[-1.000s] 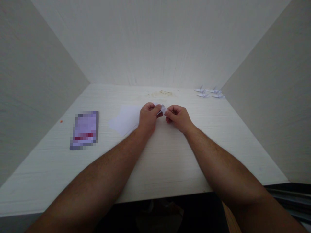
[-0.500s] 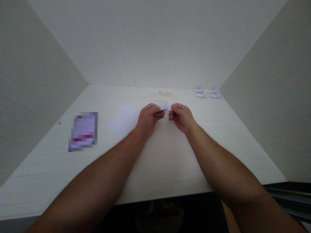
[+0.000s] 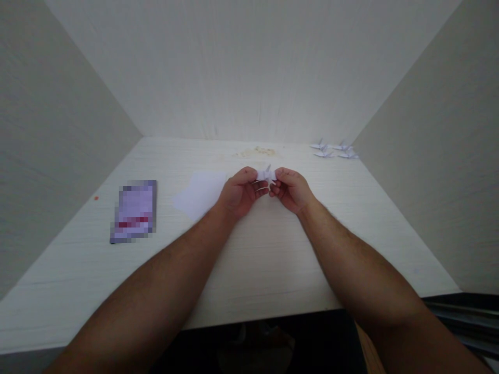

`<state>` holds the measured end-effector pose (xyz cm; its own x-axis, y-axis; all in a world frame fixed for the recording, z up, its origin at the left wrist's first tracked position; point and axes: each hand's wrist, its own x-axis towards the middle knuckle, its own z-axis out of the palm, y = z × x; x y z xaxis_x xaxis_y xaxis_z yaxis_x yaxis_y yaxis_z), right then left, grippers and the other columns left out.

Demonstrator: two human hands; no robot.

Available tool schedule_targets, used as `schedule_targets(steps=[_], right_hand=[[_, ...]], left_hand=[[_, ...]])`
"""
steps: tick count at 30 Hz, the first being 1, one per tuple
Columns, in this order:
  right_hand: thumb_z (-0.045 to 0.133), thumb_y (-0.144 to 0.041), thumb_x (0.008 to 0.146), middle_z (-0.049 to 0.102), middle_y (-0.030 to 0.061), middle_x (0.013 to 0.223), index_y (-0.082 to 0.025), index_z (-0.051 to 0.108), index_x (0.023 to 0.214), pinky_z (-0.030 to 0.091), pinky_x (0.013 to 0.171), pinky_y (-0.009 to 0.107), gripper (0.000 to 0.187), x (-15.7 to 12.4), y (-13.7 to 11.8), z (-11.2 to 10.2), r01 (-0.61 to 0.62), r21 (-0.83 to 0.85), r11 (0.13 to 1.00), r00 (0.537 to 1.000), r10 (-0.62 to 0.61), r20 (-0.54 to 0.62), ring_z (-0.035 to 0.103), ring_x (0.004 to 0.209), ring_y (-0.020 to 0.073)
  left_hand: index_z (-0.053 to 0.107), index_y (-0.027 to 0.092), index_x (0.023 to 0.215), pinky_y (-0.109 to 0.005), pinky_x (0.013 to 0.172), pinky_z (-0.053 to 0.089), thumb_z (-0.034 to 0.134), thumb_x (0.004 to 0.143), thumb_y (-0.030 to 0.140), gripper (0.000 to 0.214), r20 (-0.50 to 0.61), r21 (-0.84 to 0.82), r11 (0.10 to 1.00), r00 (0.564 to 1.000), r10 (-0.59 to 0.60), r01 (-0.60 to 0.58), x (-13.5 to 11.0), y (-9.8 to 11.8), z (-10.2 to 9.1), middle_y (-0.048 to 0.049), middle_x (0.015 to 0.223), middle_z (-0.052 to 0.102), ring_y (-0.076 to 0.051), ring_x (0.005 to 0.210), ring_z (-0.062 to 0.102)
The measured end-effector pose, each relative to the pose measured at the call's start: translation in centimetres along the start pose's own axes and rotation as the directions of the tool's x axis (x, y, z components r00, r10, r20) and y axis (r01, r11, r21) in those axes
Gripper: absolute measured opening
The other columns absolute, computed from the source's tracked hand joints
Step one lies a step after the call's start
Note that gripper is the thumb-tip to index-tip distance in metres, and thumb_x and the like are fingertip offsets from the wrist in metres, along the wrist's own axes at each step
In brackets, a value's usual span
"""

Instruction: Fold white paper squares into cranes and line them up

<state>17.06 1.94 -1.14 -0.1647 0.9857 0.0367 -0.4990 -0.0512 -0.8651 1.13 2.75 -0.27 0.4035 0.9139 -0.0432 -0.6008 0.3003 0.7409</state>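
Note:
A small white origami crane (image 3: 266, 175) is stretched between my two hands above the middle of the table. My left hand (image 3: 242, 191) pinches its left wing between thumb and fingers. On the other side, my right hand (image 3: 290, 188) grips the right wing in the same way. A thin point of folded paper sticks up from the crane's centre, and another bit hangs below. The fingertips partly cover both wings. Just left of my left hand, white paper sheets (image 3: 200, 189) lie flat on the table, partly behind my forearm.
Several folded white paper cranes (image 3: 334, 149) stand at the table's back right corner. A blurred purple packet or booklet (image 3: 135, 210) lies at left, near a small red speck (image 3: 96, 198). Pale walls (image 3: 249, 72) enclose the white table (image 3: 273, 270) at the back and both sides.
The crane has tilted slightly between my hands, its upright point now leaning right and more of its body showing. My fingers have shifted a little; both hands keep their hold.

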Motion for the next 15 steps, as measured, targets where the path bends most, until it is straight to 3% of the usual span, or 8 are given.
schedule_targets(steps=[3,8,15], right_hand=[[0.079,-0.036,0.072,0.050,-0.0065,0.053,-0.019,0.056,0.067,0.046,0.046,0.022,0.029,0.01,0.01,-0.05,-0.011,-0.004,1.000,1.000,0.011,0.007,0.047,0.046,0.0079],[0.078,-0.041,0.072,0.049,-0.0068,0.052,-0.019,0.055,0.067,0.047,0.047,0.023,0.032,-0.22,-0.23,0.04,-0.035,-0.010,0.999,0.999,0.035,0.034,0.048,0.046,0.0085],[0.076,-0.039,0.074,0.049,-0.0073,0.052,-0.019,0.057,0.071,0.048,0.047,0.022,0.028,-0.31,-0.16,-0.12,-0.064,0.016,0.998,0.994,0.062,0.087,0.047,0.046,0.0081]], left_hand=[[0.057,0.017,0.070,-0.032,0.072,0.054,0.067,0.076,0.018,0.013,0.091,-0.027,0.998,0.995,-0.050,0.052,-0.25,0.18,0.01,-0.0052,0.072,0.068,-0.018,0.071,0.067],[0.062,0.014,0.068,-0.030,0.069,0.053,0.069,0.078,0.015,0.012,0.170,-0.036,0.999,0.985,-0.019,0.025,-0.15,0.11,-0.13,-0.0050,0.068,0.068,-0.016,0.067,0.066],[0.065,0.013,0.071,-0.035,0.072,0.053,0.076,0.077,0.026,0.018,0.283,0.003,1.000,0.959,0.004,-0.005,-0.06,-0.18,-0.49,-0.0051,0.070,0.065,-0.020,0.072,0.066]])
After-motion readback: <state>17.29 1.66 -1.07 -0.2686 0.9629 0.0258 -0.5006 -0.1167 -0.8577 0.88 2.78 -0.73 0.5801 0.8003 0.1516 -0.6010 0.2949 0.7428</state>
